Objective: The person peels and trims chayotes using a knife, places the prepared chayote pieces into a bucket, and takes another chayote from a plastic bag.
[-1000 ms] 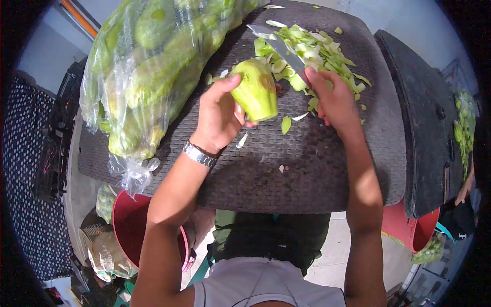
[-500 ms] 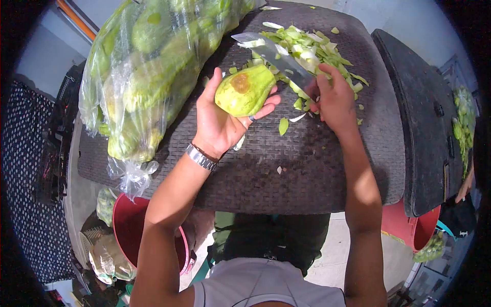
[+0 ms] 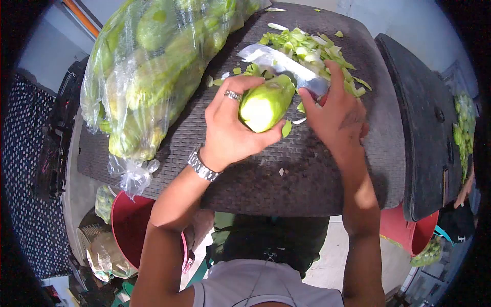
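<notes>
A green fruit [image 3: 267,104], pale and shiny at its near end, is gripped from the left by my left hand [image 3: 235,120], its thumb below and fingers above. My right hand [image 3: 338,115] is closed round the handle of a knife [image 3: 289,66], whose broad blade points up and to the left, just beyond the fruit. The handle is mostly hidden by the fingers. Behind the blade lies a heap of green and white peelings [image 3: 322,50] on the dark woven tabletop [image 3: 245,179].
A large clear plastic bag [image 3: 148,82] of green fruits lies along the table's left side. A dark panel [image 3: 422,123] stands at the right edge. Red buckets [image 3: 130,220] flank the table below. Several small peel scraps lie around the hands.
My left hand has turned over, palm now down, and the fruit's near end faces me. The knife's blade has tilted flatter and shifted near the fruit's far side.
</notes>
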The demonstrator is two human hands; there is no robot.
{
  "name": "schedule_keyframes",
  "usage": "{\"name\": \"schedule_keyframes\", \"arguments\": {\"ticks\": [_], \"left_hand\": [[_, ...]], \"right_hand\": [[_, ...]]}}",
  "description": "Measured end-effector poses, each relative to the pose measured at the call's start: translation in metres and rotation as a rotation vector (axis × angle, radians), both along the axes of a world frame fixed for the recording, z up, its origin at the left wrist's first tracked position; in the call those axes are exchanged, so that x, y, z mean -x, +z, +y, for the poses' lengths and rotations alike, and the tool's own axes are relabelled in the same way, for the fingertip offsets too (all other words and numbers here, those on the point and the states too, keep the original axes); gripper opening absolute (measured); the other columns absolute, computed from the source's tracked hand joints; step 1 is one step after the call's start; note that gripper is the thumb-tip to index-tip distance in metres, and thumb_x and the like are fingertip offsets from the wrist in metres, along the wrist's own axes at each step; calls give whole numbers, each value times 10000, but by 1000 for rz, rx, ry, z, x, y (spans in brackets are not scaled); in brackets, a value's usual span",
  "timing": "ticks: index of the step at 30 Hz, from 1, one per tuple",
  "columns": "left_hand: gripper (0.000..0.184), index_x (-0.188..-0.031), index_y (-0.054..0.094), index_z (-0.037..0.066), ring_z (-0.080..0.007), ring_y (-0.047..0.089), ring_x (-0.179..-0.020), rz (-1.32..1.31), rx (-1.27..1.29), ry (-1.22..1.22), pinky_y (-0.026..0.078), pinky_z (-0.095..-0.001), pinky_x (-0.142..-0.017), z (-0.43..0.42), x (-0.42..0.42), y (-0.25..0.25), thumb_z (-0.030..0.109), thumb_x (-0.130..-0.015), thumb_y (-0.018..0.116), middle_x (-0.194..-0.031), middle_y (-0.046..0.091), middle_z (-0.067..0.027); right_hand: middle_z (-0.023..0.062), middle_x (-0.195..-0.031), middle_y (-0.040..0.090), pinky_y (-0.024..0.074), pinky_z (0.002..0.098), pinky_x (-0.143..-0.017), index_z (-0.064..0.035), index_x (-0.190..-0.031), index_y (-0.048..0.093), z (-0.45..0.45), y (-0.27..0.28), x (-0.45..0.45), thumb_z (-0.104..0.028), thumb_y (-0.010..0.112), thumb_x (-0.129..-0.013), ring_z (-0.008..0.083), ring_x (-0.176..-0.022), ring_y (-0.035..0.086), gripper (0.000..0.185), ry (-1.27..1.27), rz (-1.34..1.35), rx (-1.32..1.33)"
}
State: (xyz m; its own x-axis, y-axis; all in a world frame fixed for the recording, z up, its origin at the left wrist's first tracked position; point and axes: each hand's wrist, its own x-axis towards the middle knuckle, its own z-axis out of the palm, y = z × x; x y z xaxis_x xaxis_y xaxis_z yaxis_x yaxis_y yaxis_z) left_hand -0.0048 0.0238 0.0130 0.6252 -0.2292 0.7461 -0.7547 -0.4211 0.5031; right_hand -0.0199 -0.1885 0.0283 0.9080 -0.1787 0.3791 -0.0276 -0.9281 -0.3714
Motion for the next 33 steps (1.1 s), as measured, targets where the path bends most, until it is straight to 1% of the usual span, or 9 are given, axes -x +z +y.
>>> {"name": "schedule_keyframes", "arguments": {"ticks": [7,14,17,18,20,23,27,30,33], "left_hand": [[631,-1184,614,26,-296,739,-955,-92,30,111,583,-368,-840,-2,-7,-12,241,-676,919,-1046,729,-154],[589,-1134,581,-10,-393,685,-942,95,62,443,556,-448,-837,14,-30,-11,260,-725,908,-1011,669,-218],[572,-1129,588,-8,-299,736,-903,109,60,509,577,-403,-821,24,-37,-15,311,-772,900,-1012,726,-206],[561,-1126,570,-26,-356,708,-893,138,95,479,566,-436,-810,23,-34,-10,260,-768,894,-985,693,-205],[507,-1123,567,-26,-298,717,-825,316,318,288,577,-406,-728,21,-31,-7,232,-807,867,-954,700,-173],[460,-1127,617,21,-181,697,-699,881,699,-281,518,-273,-477,19,-19,3,454,-971,623,-934,715,-98],[538,-1121,648,64,-134,659,-636,1096,764,-293,453,-234,-429,13,-16,0,570,-948,590,-925,721,-72],[522,-1115,651,78,-121,646,-626,1095,754,-256,429,-227,-422,15,-22,-8,569,-945,595,-908,720,-58],[484,-1087,649,89,-115,630,-612,1147,798,-261,408,-229,-423,17,-27,-12,549,-945,603,-870,710,-43]], "right_hand": [[155,-888,752,565,538,-711,-97,-1496,363,20,6,19,-338,754,-890,401,-799,739,760,90,4,8],[44,-695,706,560,441,-695,-192,-1481,445,15,13,21,-323,813,-841,305,-701,739,750,-52,14,166],[43,-695,707,561,440,-697,-199,-1465,458,6,23,22,-351,803,-845,311,-712,742,726,-23,3,59],[44,-685,696,557,434,-692,-192,-1445,481,3,20,20,-362,806,-843,304,-695,735,705,-36,-22,96],[48,-664,675,549,423,-682,-179,-1406,525,-4,13,15,-384,811,-839,292,-661,721,667,-76,-67,166],[153,-781,721,565,532,-770,-117,-1336,547,-10,17,8,-393,802,-842,413,-809,738,620,-21,65,-149],[3,-651,586,418,285,-508,-61,-1244,606,-35,29,9,-439,684,-989,108,-537,549,462,158,166,-688],[-45,-640,526,295,226,-456,-60,-1250,606,-27,66,44,-408,583,-1060,20,-509,435,397,85,48,-865],[-33,-634,524,317,229,-444,-71,-1240,609,-28,73,65,-428,531,-1082,37,-485,450,398,178,-98,-1003]]}}
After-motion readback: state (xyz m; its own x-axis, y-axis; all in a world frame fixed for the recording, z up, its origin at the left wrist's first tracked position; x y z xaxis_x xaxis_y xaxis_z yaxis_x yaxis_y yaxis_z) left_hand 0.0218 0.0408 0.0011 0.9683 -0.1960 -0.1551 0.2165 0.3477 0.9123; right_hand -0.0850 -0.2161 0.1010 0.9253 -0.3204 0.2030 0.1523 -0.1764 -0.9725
